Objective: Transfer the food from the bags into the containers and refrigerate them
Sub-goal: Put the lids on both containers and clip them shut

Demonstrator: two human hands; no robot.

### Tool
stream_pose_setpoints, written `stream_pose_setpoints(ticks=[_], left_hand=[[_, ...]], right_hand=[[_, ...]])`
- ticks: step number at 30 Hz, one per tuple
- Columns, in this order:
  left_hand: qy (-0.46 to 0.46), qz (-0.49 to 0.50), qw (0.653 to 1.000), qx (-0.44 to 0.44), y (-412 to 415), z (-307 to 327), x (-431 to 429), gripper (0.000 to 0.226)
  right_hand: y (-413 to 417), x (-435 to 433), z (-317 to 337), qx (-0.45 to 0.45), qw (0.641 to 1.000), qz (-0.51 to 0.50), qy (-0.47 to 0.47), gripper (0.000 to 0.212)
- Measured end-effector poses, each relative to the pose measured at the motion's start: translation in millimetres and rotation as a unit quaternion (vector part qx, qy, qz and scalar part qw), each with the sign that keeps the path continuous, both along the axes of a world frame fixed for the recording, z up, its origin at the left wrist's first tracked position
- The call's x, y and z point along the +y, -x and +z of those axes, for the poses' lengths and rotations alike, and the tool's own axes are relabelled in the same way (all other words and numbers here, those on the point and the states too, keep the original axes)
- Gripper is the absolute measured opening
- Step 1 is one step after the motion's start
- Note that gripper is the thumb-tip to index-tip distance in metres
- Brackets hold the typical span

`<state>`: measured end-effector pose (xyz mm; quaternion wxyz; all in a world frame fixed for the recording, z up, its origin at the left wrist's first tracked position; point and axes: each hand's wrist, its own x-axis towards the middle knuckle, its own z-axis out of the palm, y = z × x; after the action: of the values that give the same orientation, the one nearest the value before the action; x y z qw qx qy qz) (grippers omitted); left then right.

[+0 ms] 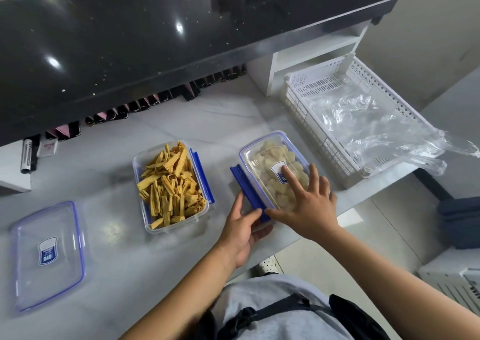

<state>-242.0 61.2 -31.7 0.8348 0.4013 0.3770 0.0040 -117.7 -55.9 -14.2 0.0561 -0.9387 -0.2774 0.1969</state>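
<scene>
Loose clear lid (48,255) lies flat on the counter (109,158) at 8 o'clock of the frame. Open container (135,168), full of yellow strips (171,181), sits at 9 o'clock of the lidded container (249,150), apart from it. Left hand (241,233) grips the lidded container's near-left corner, thumb on the raised blue latch (248,191). Right hand (311,207) is spread, fingers flat on its lid, over pale chunks (272,148). White basket (306,126) at 2 o'clock holds crumpled clear bags (368,129), one spilling over the rim.
</scene>
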Motion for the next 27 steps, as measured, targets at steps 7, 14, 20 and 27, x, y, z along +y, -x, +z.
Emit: stream_pose_setpoints(ticks=[7, 14, 20, 27], left_hand=[[-0.044, 0.012, 0.999, 0.011, -1.9, 0.6, 6.6, 0.057], [-0.21, 0.009, 0.976, 0.062, -20.7, 5.9, 2.2, 0.087], [-0.283, -0.015, 0.955, 0.085, -23.2, 6.2, 2.5, 0.087], [-0.224, 0.001, 0.973, 0.065, -18.4, 14.5, -2.9, 0.084]], right_hand=[[-6.7, 14.3, 7.0, -0.024, 0.999, 0.03, 0.008, 0.094], [-21.0, 5.4, 23.9, -0.038, 0.99, 0.112, 0.081, 0.073], [-17.9, 6.5, 30.1, -0.033, 0.99, 0.112, 0.083, 0.073], [-50.7, 0.0, 40.6, 0.312, 0.89, -0.186, -0.276, 0.074]])
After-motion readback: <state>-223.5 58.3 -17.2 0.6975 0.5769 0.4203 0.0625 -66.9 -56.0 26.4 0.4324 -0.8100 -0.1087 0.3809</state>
